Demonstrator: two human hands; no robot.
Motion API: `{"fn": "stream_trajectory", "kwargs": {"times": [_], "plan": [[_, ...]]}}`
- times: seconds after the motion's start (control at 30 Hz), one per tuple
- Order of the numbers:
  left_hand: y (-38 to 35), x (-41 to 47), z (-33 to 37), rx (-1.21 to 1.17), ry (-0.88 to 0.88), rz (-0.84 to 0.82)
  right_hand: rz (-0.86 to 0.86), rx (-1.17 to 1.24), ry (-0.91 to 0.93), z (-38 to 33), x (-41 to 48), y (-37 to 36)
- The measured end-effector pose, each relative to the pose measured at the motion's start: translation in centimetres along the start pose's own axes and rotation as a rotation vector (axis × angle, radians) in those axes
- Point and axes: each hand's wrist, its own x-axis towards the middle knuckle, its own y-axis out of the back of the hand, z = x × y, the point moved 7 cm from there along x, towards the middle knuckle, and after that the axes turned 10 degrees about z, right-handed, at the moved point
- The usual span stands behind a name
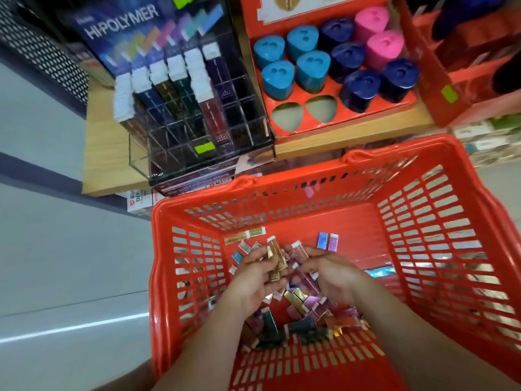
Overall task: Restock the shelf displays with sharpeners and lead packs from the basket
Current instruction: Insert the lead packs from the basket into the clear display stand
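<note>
Both my hands are down inside the red basket [456, 176], over a heap of small shiny lead packs [304, 314] in several colours. My left hand [251, 275] grips a few gold lead packs [277, 259] upright between fingers and thumb. My right hand [332, 270] curls round a pinkish lead pack [297, 251] close beside them. On the shelf above stands a clear acrylic lead display [197, 108] partly filled with packs. To its right is a red sharpener tray [282, 80] holding light blue, dark blue and pink sharpeners [310, 69], with two empty holes [304, 112] at its front.
The wooden shelf [110, 153] juts out over the grey floor [56, 249] on the left. Another red display box [456, 88] stands at the right edge. More boxed stock sits on a lower shelf behind the basket's far rim. A black perforated panel fills the top left.
</note>
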Motion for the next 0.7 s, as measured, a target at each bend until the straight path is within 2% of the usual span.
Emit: {"fn": "stream_trajectory", "kwargs": {"times": [0.13,0.23,0.37,0.7], "plan": [[-1.6,-3.1,2.2,0.032,-0.142,-0.08,-0.058,0.172,0.086,-2.2,-3.4,-1.6],[-3.5,-7.0,4.6,0.014,-0.287,-0.119,-0.07,0.251,0.223,-4.5,-6.5,-2.9],[-4.8,-11.9,7.1,-0.077,-0.369,-0.144,-0.068,0.273,0.429,-7.3,-11.2,-4.0],[-3.9,-21.7,13.1,-0.029,-0.592,-0.208,-0.137,0.252,0.66,-11.7,-20.8,-7.6]]}}
